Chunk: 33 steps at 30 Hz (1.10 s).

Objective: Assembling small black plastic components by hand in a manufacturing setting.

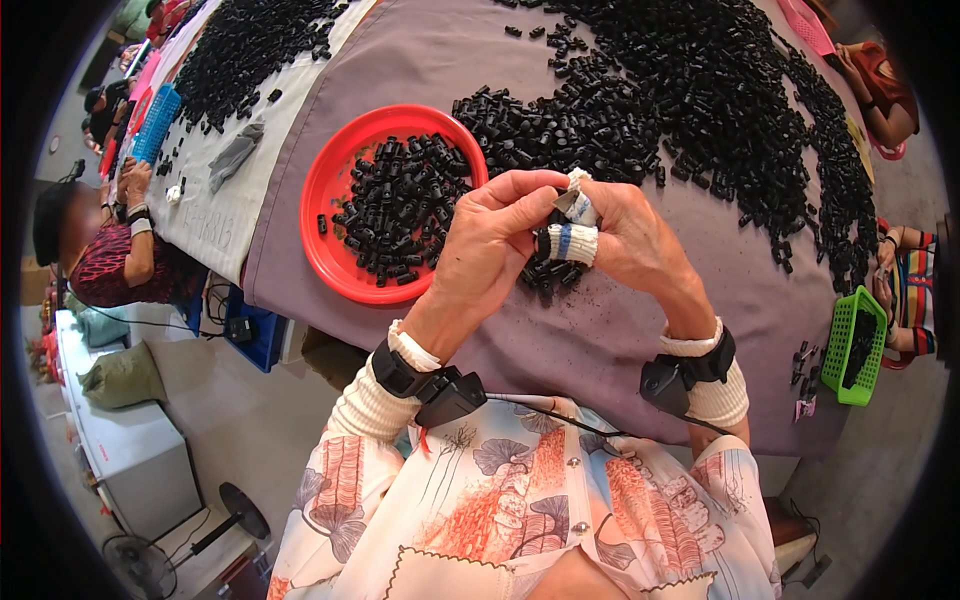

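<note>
My left hand (477,245) and my right hand (635,240) meet over the near edge of a heap of small black plastic parts (690,90). The left thumb and index finger are pinched together against the right fingertips. White knitted finger covers (575,243) with a blue stripe wrap fingers of the right hand, which are curled in. Between the fingertips, something small is mostly hidden, and I cannot make out what it is. Beside my left hand, a red round tray (316,250) holds many loose black parts (400,205). Black devices are strapped on both my wrists.
A mauve cloth (760,350) covers the table. At the right edge stands a green basket (836,382) with black parts, a few lying beside it. A person (125,245) works at the left near a blue basket (157,125); others sit along the right side.
</note>
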Tool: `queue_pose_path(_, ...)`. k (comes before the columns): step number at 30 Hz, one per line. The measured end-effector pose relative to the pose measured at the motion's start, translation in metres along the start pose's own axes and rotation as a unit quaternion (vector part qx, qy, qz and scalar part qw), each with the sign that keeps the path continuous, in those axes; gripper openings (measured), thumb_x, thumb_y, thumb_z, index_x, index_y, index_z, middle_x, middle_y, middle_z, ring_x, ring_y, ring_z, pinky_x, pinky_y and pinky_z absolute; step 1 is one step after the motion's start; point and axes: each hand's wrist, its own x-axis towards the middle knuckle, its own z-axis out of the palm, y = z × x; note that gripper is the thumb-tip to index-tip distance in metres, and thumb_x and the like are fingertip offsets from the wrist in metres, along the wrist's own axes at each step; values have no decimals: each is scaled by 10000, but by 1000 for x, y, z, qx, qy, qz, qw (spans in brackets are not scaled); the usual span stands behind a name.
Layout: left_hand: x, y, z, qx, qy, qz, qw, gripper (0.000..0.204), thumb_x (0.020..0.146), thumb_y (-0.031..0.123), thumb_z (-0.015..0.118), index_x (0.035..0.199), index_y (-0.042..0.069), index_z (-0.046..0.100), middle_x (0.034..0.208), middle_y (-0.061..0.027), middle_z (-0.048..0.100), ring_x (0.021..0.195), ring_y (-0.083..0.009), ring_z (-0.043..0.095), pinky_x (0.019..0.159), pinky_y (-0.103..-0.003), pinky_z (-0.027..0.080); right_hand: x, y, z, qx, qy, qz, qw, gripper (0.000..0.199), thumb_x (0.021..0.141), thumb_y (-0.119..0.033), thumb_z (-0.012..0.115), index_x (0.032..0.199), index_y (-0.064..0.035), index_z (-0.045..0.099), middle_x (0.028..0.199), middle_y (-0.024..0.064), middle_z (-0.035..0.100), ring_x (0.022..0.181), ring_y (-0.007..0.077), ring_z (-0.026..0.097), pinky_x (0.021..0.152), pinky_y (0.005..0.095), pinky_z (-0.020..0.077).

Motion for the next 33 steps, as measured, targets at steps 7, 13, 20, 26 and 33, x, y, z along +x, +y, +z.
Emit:
queue_pose_path(7,0,0,-7,-123,-34,-33,991,204,892,80,523,1071,-8,563,930,-79,609,852,-143,584,787,-292,487,2,-6,2,67,49,24,996,267,661,-197,736,717,-11,553,596,14,497,554,92,451,501,267,380)
queue_pose_path(13,-1,0,-3,-95,-20,-17,995,206,843,36,556,1044,-7,568,927,-79,612,866,-138,591,806,-288,483,2,-9,0,38,55,19,998,242,644,-166,739,730,-19,566,611,0,510,570,76,456,509,259,386)
queue_pose_path(20,1,4,2,-25,10,-4,1000,180,792,13,576,970,-7,584,878,-57,621,823,-118,597,777,-269,489,1,-12,1,46,50,26,997,241,645,-155,733,741,-6,570,627,11,522,579,79,467,526,257,398)
queue_pose_path(26,1,3,3,-45,13,-8,999,179,855,57,542,1012,-18,582,888,-60,614,805,-112,588,768,-265,492,2,-8,1,36,53,28,998,260,651,-178,736,745,-2,570,621,25,523,571,92,470,525,267,397)
queue_pose_path(33,-3,4,0,-57,7,-15,998,183,896,85,515,1034,-14,582,930,-67,617,847,-119,586,769,-265,493,4,-8,0,-8,16,38,999,347,665,-272,745,762,1,553,597,72,525,542,133,467,510,298,393)
